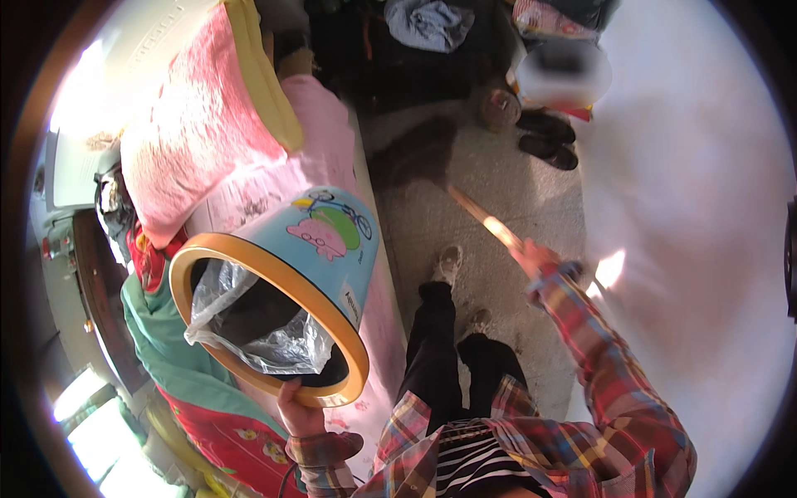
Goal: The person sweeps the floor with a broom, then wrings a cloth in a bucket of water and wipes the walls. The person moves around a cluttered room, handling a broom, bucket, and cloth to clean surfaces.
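Note:
My left hand (300,409) grips the orange rim of a blue trash can (336,249), thumb over the edge. The can is tilted, its mouth towards me, and a clear plastic bag (286,345) lines part of it. A cartoon picture and some writing mark its side. In my right hand (533,256) is a wooden stick (482,215), slanting down towards the floor; its far end meets a dark patch, and whether that is a brush head or a shadow I cannot tell.
Left of me runs a bed (367,299) with a pink sheet, a fluffy pink pillow (187,137) and a green and red quilt (180,373). Ahead on the concrete floor lie dark shoes (548,140), beside a round container (500,109). A pale wall (685,218) rises on the right.

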Demonstrator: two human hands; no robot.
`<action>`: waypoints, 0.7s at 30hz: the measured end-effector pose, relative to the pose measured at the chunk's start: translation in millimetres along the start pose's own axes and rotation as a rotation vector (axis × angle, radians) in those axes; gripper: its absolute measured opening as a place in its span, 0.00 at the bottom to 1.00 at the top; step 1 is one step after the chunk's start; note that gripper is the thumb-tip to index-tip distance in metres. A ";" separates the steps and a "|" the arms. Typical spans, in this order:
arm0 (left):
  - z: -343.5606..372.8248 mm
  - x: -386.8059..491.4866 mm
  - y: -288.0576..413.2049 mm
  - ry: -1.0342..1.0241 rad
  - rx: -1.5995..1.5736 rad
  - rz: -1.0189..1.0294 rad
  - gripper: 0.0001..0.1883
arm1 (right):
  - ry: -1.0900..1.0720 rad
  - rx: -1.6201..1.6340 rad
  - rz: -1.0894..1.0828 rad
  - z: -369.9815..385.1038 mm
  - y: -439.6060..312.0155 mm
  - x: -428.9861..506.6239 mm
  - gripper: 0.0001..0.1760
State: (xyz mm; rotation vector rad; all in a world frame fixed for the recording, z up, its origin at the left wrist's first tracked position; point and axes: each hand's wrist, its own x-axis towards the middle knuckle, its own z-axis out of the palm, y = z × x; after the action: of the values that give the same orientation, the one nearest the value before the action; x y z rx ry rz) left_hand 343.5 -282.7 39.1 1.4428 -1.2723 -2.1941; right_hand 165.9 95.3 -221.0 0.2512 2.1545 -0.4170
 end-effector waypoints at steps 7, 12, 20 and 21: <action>-51.9 -0.6 6.6 0.206 0.094 -0.016 0.19 | 0.037 0.075 -0.199 163.8 -113.7 67.6 0.25; -42.2 -10.3 8.1 0.268 0.149 0.087 0.21 | 0.047 -0.219 -0.414 271.4 -18.3 5.8 0.25; -26.6 -3.0 2.2 0.258 0.081 -0.073 0.14 | -0.410 -0.346 -0.380 201.8 107.3 -81.8 0.27; -22.3 -0.1 -1.0 0.224 0.096 -0.055 0.13 | -0.430 -0.323 -0.334 187.6 116.0 -87.4 0.28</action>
State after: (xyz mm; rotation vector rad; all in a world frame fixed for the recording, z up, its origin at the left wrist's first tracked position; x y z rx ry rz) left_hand 362.4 -294.1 35.2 1.7239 -1.2892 -1.9602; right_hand 394.8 127.8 -274.1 -0.3564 1.7995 -0.2719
